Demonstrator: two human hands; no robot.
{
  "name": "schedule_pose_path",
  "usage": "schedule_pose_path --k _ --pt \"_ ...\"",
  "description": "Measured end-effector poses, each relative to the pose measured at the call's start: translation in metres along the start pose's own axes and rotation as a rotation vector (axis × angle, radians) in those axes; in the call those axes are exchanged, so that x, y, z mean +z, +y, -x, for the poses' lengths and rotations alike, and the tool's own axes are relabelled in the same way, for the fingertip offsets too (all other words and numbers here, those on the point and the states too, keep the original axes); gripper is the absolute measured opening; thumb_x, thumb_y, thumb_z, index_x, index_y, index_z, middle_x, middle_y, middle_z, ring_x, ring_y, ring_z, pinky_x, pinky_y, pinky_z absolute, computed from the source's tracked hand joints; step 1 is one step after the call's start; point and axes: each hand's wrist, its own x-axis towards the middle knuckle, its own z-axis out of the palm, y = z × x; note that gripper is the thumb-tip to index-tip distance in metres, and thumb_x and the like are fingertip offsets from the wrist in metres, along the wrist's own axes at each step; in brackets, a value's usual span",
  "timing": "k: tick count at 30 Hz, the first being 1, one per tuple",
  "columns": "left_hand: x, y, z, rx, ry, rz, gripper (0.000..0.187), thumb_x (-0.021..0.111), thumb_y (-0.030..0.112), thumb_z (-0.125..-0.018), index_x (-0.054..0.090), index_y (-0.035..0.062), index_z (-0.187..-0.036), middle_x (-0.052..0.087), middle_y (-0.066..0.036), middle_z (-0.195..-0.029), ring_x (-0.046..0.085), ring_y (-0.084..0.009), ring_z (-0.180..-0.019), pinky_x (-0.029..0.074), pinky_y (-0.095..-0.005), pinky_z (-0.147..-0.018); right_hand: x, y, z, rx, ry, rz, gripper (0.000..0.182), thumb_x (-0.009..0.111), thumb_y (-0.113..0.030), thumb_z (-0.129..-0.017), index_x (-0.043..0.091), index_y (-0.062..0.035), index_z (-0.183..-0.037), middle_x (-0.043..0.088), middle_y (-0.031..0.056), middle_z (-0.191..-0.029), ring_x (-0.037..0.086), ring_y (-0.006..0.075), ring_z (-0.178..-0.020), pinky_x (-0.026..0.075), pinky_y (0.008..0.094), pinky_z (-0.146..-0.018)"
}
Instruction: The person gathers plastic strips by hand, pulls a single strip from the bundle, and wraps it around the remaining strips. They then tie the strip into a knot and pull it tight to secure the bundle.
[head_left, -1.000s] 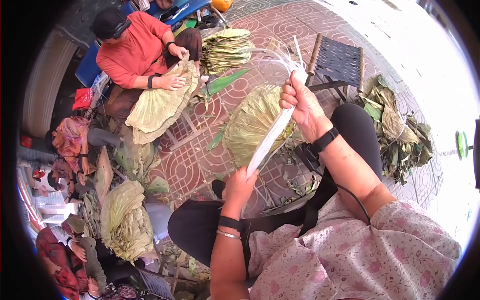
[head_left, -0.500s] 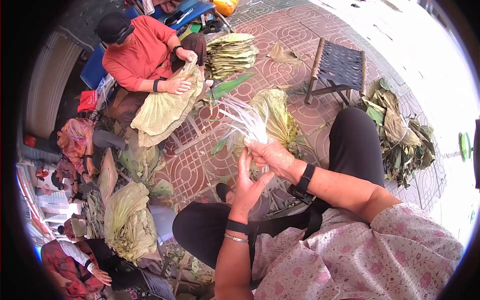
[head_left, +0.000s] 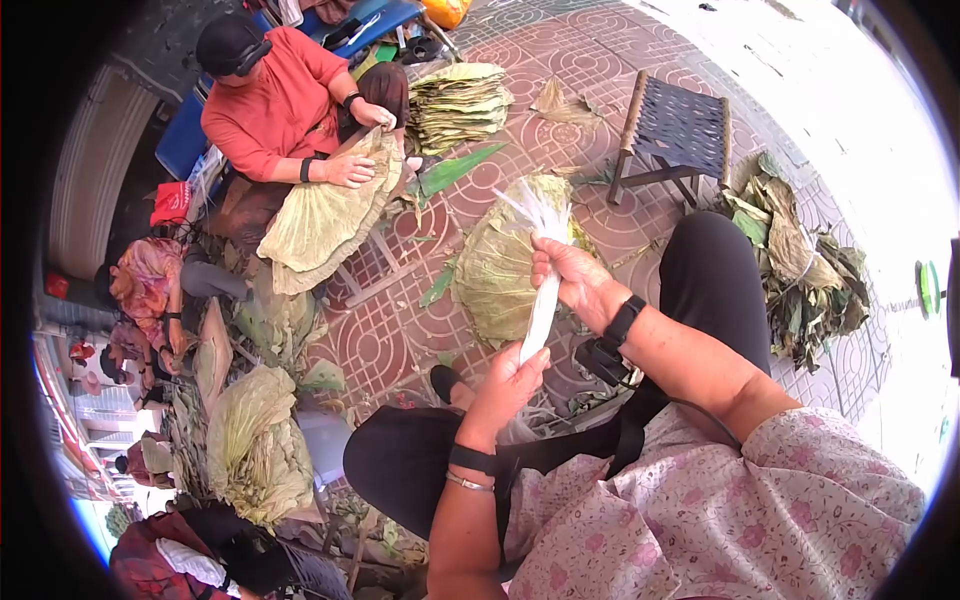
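Observation:
A bundle of white strips point(head_left: 541, 318) runs between my two hands, its loose ends fanned out at the top. My right hand point(head_left: 577, 275) is closed around the bundle just below those spread ends. Lower down, my left hand point(head_left: 505, 392) pinches the other end of the strips, which look pressed together and straight between the hands. Behind the strips, large dried leaves point(head_left: 495, 275) lie on the paving, partly covered by my right hand and the bundle.
A co-worker in a red shirt point(head_left: 275, 115) handles flat dried leaves point(head_left: 325, 220) at the upper left. Leaf stacks point(head_left: 458, 105) lie beyond, with another pile point(head_left: 260, 450) at left. A folding stool point(head_left: 678, 125) stands near a tied leaf bundle point(head_left: 805, 265).
My left hand has moved down from beside my right hand to the bundle's lower end. My right hand has shifted up and right, and the strips' fan has narrowed.

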Motion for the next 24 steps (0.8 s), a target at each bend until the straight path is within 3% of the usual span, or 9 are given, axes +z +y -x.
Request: schedule_pose_path --k 5,11,12,15,17,19,21,22,24 --pt "0.002 0.015 0.011 -0.031 -0.052 -0.022 0.021 0.054 0.025 -0.101 0.054 0.0055 -0.092 0.04 0.009 -0.064 0.033 -0.0004 -0.051 0.025 -0.0182 -0.045 -0.008 -0.022 -0.005 -0.13 0.068 0.03 0.01 0.049 -0.014 -0.102 0.052 -0.0049 -0.101 0.049 0.001 -0.07 0.047 0.0124 -0.056 0.046 0.0285 -0.05" --pt "-0.018 0.018 0.026 -0.113 -0.078 0.016 0.025 0.053 0.028 -0.102 0.052 0.0062 -0.089 0.039 0.008 -0.062 0.032 -0.0005 -0.05 0.025 -0.0179 -0.045 -0.046 -0.056 -0.029 -0.34 0.322 0.173 0.008 0.053 -0.013 -0.1 0.051 -0.0044 -0.1 0.052 0.0036 -0.07 0.054 0.018 -0.059 0.051 0.0346 -0.053" --pt "-0.025 0.016 0.029 -0.116 -0.082 0.039 0.025 0.053 0.028 -0.102 0.053 0.0064 -0.089 0.039 0.008 -0.062 0.032 -0.0007 -0.05 0.025 -0.0178 -0.045 -0.066 -0.067 -0.042 -0.416 0.407 0.293 0.023 0.061 -0.019 -0.097 0.053 -0.002 -0.11 0.06 0.0081 -0.082 0.062 0.0218 -0.07 0.054 0.0365 -0.06" --pt "-0.042 0.016 0.038 -0.133 0.019 0.091 0.027 0.054 0.031 -0.102 0.053 0.0068 -0.089 0.039 0.008 -0.06 0.032 -0.0013 -0.048 0.026 -0.0179 -0.044 -0.068 -0.075 -0.043 -1.038 0.661 1.217 0.057 0.068 -0.026 -0.089 0.045 0.0025 -0.133 0.06 0.0222 -0.118 0.06 0.0351 -0.106 0.049 0.0444 -0.091" --pt "-0.048 0.016 0.035 -0.132 0.091 0.123 0.028 0.055 0.032 -0.102 0.054 0.0071 -0.089 0.039 0.007 -0.059 0.031 -0.0017 -0.046 0.026 -0.0182 -0.044 -0.039 -0.069 -0.02 -1.412 0.563 1.715 0.071 0.072 -0.029 -0.084 0.041 0.001 -0.14 0.054 0.0246 -0.132 0.053 0.037 -0.12 0.042 0.0451 -0.102" --pt "-0.05 0.014 0.029 -0.155 0.09 0.142 0.028 0.055 0.031 -0.101 0.054 0.0072 -0.088 0.039 0.007 -0.059 0.031 -0.0016 -0.046 0.026 -0.0182 -0.044 0.003 -0.043 0.017 -0.982 -0.189 1.634 0.072 0.071 -0.025 -0.082 0.04 -0.006 -0.144 0.044 0.0202 -0.145 0.04 0.0371 -0.135 0.036 0.0452 -0.111" --pt "-0.05 0.017 0.026 -0.19 0.084 0.162 0.027 0.055 0.031 -0.101 0.055 0.0075 -0.088 0.039 0.007 -0.059 0.031 -0.0017 -0.046 0.026 -0.0183 -0.043 0.022 -0.005 0.044 -0.76 -0.682 1.691 0.077 0.07 -0.016 -0.08 0.035 -0.0081 -0.148 0.043 0.0213 -0.146 0.039 0.0377 -0.137 0.033 0.0439 -0.114" --pt "-0.05 0.018 0.025 -0.204 0.068 0.167 0.027 0.055 0.031 -0.101 0.055 0.0073 -0.088 0.039 0.007 -0.059 0.031 -0.0017 -0.046 0.026 -0.0183 -0.043 0.027 0.006 0.054 -0.631 -0.897 1.768 0.084 0.069 -0.009 -0.075 0.031 -0.0092 -0.15 0.043 0.022 -0.146 0.04 0.0375 -0.137 0.031 0.0432 -0.116" --pt "-0.051 0.02 0.027 -0.234 0.039 0.177 0.027 0.055 0.03 -0.101 0.055 0.007 -0.088 0.039 0.007 -0.059 0.031 -0.0018 -0.046 0.026 -0.0183 -0.043 0.021 0.026 0.061 -0.508 -0.984 1.856 0.082 0.07 -0.008 -0.073 0.036 -0.0087 -0.147 0.046 0.0222 -0.142 0.043 0.0369 -0.134 0.034 0.0432 -0.113"
